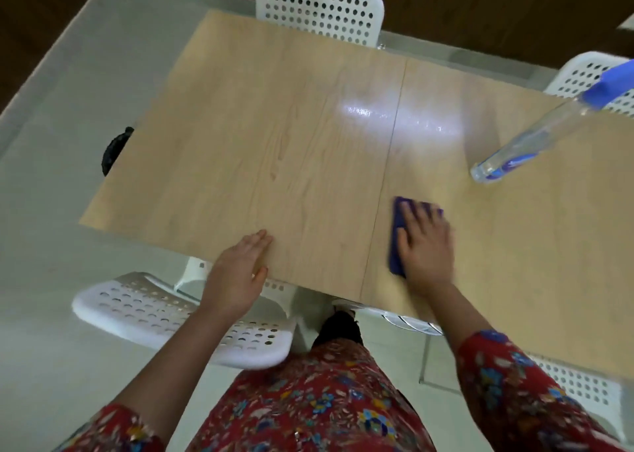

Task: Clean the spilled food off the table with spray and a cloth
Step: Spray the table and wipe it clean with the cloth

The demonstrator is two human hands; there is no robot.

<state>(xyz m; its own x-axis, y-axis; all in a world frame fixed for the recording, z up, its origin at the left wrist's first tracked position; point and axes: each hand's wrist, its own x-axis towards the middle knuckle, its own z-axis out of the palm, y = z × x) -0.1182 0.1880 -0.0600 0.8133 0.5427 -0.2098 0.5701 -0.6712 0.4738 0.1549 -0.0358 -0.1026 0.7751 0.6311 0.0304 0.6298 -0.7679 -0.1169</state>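
A light wooden table [274, 135] fills the middle of the view. My right hand [427, 245] lies flat on a dark blue cloth [397, 232] and presses it onto the table near the front edge, just right of the seam. The hand is blurred. My left hand [240, 269] rests flat on the table's front edge, fingers together, holding nothing. A clear spray bottle [535, 132] with a blue trigger head stands on the table at the right. A glossy patch [394, 115] shines on the tabletop. No spilled food can be made out.
White perforated chairs stand around the table: one at the far side [319, 8], one at the far right [590, 77], one at the near left [171, 317] under my left arm. A black object [115, 149] pokes out beside the table's left edge.
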